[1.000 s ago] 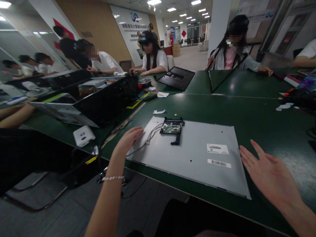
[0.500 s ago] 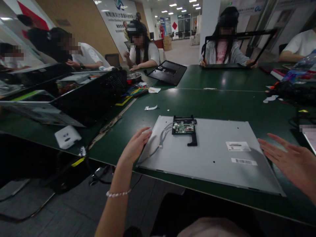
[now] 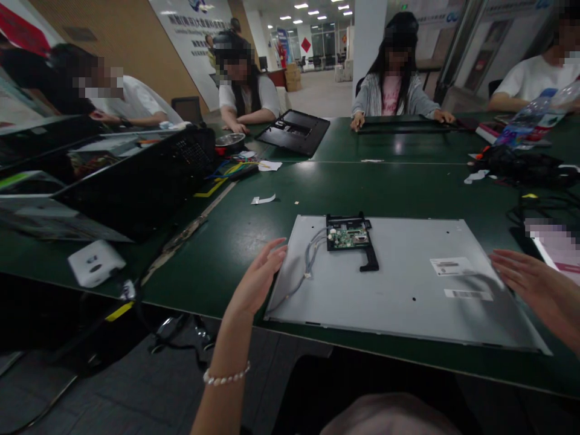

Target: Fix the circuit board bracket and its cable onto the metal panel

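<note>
Neither grip is closed on anything: the left hand (image 3: 258,281) is open, fingers extended, its fingertips at the left short edge of the grey panel (image 3: 399,290); the right hand (image 3: 534,287) is open and flat at the panel's right end, and whether it touches the edge cannot be told. That panel lies flat on the green counter (image 3: 408,187), close to the near edge, long axis running left to right across the view. Near its upper left sits a small circuit board (image 3: 348,235) in a black bracket, with grey wires (image 3: 310,263) trailing down and left toward the left hand. Two white labels (image 3: 457,278) are stuck toward the right; their print is too blurred to read. One container is visible: a metal bowl (image 3: 229,141) far left on the counter, contents indistinguishable. The right forearm is cut off by the frame edge. Other people sit at the far side, hands on black frames.
</note>
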The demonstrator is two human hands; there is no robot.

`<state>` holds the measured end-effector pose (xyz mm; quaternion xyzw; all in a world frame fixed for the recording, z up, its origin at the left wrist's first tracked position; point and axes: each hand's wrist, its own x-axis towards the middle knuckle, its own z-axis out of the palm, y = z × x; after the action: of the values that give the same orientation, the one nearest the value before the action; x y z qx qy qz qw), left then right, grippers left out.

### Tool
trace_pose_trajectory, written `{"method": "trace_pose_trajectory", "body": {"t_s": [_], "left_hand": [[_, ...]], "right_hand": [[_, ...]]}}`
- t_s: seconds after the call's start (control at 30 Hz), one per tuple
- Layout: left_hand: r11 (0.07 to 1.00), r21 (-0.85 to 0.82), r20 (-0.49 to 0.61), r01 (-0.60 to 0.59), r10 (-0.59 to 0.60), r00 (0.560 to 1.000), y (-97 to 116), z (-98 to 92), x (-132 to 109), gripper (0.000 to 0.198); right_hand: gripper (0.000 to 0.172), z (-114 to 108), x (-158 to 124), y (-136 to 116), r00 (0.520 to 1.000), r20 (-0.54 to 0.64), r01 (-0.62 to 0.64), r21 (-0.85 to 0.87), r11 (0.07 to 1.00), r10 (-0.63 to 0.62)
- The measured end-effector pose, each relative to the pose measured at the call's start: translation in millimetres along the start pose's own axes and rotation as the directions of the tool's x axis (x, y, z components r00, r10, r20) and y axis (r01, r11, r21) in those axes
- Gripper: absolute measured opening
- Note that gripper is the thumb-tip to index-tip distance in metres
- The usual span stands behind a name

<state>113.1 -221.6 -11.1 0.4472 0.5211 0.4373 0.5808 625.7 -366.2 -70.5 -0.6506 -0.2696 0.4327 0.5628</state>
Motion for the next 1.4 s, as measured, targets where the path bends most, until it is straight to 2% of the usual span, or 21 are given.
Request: {"method": "trace_pose_trajectory", "body": {"t_s": [0.23,0.43,0.7,0.77,0.83,0.93,1.0,1.07,1.13,1.2,1.27,1.33,1.4], "left_hand": [[0.999,0.029,0.045,-0.017,0.015,0.999,-6.3,19.4,-5.9,0.051],[1.000,0.020,0.037,-0.020,0.019,0.999,-6.2,40.4,-11.8,0.048],[0.996,0.081,0.036,-0.045,0.042,0.998,-10.5,58.3,-14.0,0.050],[0.991,0.111,0.018,-0.068,0.066,0.998,-14.0,62.2,-13.5,0.050],[0.984,0.147,-0.008,-0.097,0.099,0.995,-18.6,66.0,-12.8,0.051],[0.971,0.192,-0.028,-0.142,0.150,0.988,-26.3,69.3,-11.9,0.051],[0.966,0.192,-0.042,-0.170,0.181,0.983,-30.9,68.5,-11.1,0.049],[0.968,0.172,-0.068,-0.184,0.198,0.978,-34.5,66.0,-10.4,0.047],[0.972,0.149,-0.093,-0.183,0.197,0.976,-36.8,63.4,-9.9,0.046],[0.974,0.139,-0.103,-0.177,0.192,0.976,-38.1,61.9,-10.1,0.045],[0.973,0.141,-0.107,-0.181,0.197,0.975,-38.7,61.7,-10.6,0.044],[0.971,0.148,-0.106,-0.188,0.205,0.973,-39.4,62.1,-11.0,0.044],[0.968,0.159,-0.105,-0.194,0.212,0.972,-40.4,62.0,-11.2,0.043]], "right_hand": [[0.025,1.6,-7.2,-12.1,0.994,-0.019,0.100,-0.197,0.975,-0.106],[0.027,-5.7,-5.0,-9.7,0.986,-0.041,0.149,-0.255,0.956,-0.164],[0.040,-11.9,-1.1,-8.0,0.987,-0.059,0.114,-0.389,0.914,-0.148],[0.044,-10.6,0.4,-8.3,0.989,-0.053,0.099,-0.482,0.871,-0.142],[0.048,-8.0,4.4,-6.1,0.982,0.009,0.153,-0.634,0.758,-0.191],[0.056,2.8,12.1,-1.3,0.919,0.178,0.347,-0.789,0.508,-0.351],[0.061,17.1,15.3,-3.1,0.868,0.237,0.422,-0.815,0.396,-0.436],[0.066,36.9,15.8,-12.3,0.817,0.369,0.528,-0.787,0.319,-0.442],[0.074,60.1,15.3,-27.2,0.741,0.548,0.659,-0.705,0.262,-0.389],[0.083,84.2,17.1,-43.2,0.657,0.669,0.752,-0.613,0.242,-0.348],[0.091,107.5,23.9,-55.5,0.603,0.726,0.798,-0.540,0.267,-0.331],[0.099,128.8,36.2,-62.2,0.561,0.774,0.821,-0.475,0.316,-0.294],[0.103,147.7,51.3,-63.9,0.539,0.800,0.823,-0.434,0.366,-0.264]]}}
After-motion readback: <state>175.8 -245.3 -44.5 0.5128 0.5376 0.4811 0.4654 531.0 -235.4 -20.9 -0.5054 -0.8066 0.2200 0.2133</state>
